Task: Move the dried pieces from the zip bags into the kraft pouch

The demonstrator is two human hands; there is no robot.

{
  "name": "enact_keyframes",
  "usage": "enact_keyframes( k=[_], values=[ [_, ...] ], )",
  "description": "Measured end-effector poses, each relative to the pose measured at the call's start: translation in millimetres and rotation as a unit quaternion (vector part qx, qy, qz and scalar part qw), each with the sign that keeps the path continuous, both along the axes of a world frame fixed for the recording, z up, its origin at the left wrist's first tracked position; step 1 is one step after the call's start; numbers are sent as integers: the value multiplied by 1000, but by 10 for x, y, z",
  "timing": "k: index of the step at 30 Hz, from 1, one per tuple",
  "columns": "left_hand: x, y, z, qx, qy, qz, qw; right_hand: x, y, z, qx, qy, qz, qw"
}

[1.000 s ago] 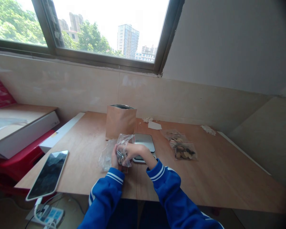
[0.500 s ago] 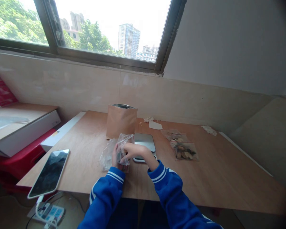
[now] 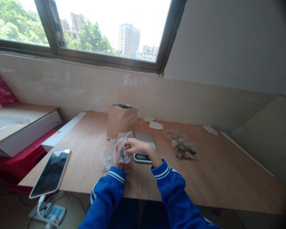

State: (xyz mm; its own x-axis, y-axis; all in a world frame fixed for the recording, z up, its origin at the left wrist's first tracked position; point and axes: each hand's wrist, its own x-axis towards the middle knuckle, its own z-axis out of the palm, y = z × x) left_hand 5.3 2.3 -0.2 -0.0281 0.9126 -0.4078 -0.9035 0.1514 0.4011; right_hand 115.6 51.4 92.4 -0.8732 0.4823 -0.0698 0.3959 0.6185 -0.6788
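My left hand [image 3: 114, 158] grips the lower part of a small clear plastic bag [image 3: 122, 149] with dark pieces inside, held upright over the wooden table [image 3: 216, 178]. My right hand [image 3: 134, 145] pinches the bag's upper edge from the right, fingers closed on it. Just behind and right of my hands sits a small digital scale [image 3: 145, 149]. More crumpled clear bags [image 3: 106, 156] lie to the left of my left hand.
A brown paper pouch [image 3: 122, 121] stands open behind the scale. Two filled clear bags [image 3: 184, 149] lie to the right. A phone [image 3: 50, 172] rests at the table's left front corner, a power strip [image 3: 52, 213] below it. A white box [image 3: 26, 133] sits on the left.
My right hand has risen from the bag's lower side to its upper edge, uncovering the scale's display. The left hand keeps its grip in place.
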Motion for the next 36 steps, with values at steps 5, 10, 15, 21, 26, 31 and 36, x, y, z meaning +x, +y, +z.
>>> enact_keyframes(
  k=[5, 10, 15, 21, 26, 31, 36],
  values=[
    [6, 19, -7, 71, -18, 47, 996, 121, 78, 57, -2, 89, -47, 995],
    [-28, 32, -67, 104, -35, 53, 993, 205, 106, 138, -47, 208, -151, 965],
    [-69, -12, -66, 59, -9, 17, 998, 179, 236, 391, -139, 364, -196, 900],
    [-66, -26, -77, 54, -7, 40, 998, -2, 707, 866, -84, 472, -268, 835],
    [-55, -4, -77, 42, -27, 19, 999, -199, 1035, 1040, -72, 465, -267, 841],
    [-52, 1, -61, 49, -36, 9, 998, -291, 1156, 1038, 72, 395, -329, 855],
    [-49, 1, -109, 50, -47, 15, 998, -347, 1116, 992, 223, 272, -333, 875]
  ],
)
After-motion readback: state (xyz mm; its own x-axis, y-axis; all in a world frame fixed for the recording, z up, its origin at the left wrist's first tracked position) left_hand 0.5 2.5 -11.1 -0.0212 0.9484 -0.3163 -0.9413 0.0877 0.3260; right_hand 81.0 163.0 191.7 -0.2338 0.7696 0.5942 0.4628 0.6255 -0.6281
